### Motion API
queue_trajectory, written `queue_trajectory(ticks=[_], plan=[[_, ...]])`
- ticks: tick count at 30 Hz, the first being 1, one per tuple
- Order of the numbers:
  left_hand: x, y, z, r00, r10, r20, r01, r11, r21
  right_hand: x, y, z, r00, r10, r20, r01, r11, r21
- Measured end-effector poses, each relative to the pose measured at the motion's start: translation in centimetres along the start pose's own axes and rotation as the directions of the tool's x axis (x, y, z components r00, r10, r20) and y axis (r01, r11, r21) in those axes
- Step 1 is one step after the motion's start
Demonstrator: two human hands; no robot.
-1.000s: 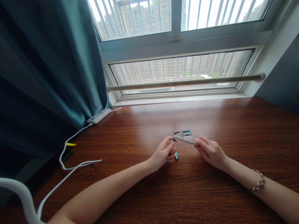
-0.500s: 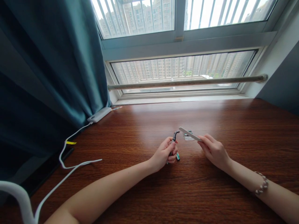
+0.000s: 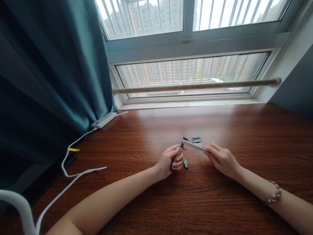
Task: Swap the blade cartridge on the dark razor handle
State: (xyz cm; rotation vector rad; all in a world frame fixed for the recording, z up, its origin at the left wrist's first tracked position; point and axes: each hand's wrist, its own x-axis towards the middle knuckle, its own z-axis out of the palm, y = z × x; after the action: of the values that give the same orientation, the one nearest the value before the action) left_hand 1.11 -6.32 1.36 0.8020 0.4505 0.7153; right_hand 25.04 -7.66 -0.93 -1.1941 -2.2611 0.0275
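My left hand (image 3: 172,159) is closed around the grey and black handle of a razor (image 3: 176,159), its head pointing up and away from me. My right hand (image 3: 221,160) pinches the near end of a slim white flat stick (image 3: 194,145). The stick's far tip overlaps the razor's neck just below the head; whether they touch I cannot tell. On the table beside my left fingers lies a green and black razor cartridge (image 3: 186,163). Behind the stick is a small clear case (image 3: 197,140) with green and black cartridges in it, partly hidden by the stick.
The brown wooden table (image 3: 146,130) reaches to the window, where a metal rail (image 3: 195,87) runs across. A white power bank (image 3: 104,120) with a white cable (image 3: 80,173) lies at the left by the blue curtain (image 3: 61,65). A white curved tube (image 3: 19,202) is at lower left.
The white stick has moved left and down, its tip now at the razor's neck. The razor has tilted and turned in my left hand, showing more of its handle and the loose cartridge.
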Motion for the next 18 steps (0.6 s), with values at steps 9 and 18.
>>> queue_trajectory(ticks=[9, 18], plan=[[0.23, -0.05, -0.18, 0.999, 0.039, 0.005, -0.039, 0.999, -0.001, -0.02, 0.04, -0.02, 1.000, 0.011, -0.011, -0.011, 1.000, 0.006], [0.26, -0.10, -0.19, 0.998, 0.055, -0.041, -0.054, 0.998, 0.017, -0.14, 0.07, 0.08, 1.000, -0.003, 0.018, 0.003, 1.000, 0.003]])
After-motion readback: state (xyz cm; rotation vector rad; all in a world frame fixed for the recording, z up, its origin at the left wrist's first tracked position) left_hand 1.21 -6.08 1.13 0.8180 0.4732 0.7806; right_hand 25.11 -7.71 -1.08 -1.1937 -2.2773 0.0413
